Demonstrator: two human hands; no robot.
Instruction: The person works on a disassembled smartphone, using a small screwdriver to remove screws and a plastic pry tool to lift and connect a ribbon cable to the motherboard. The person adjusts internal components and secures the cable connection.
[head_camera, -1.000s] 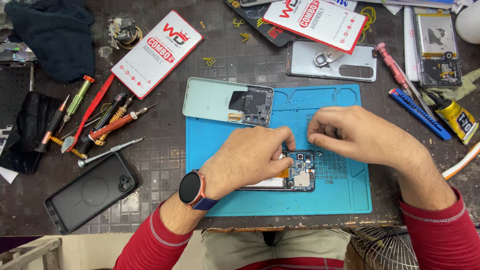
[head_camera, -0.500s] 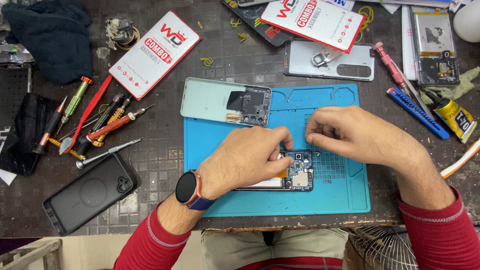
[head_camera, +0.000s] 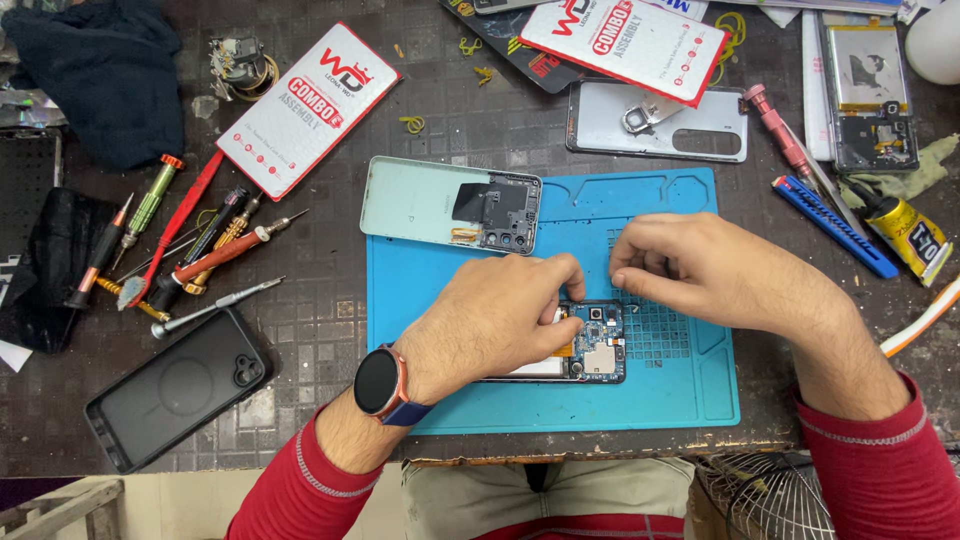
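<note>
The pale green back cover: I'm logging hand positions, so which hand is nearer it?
Left. The left hand lies just below the pale green back cover; the right hand sits farther off to its right.

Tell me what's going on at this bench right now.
A person is working on an opened phone that lies on a blue mat, circuit boards exposed. The left hand rests over the phone, fingers at its top edge, and the right hand pinches just above that same edge. The phone's pale green back cover lies off at the mat's upper left corner. Screwdrivers and a black case sit to the left, untouched.
</note>
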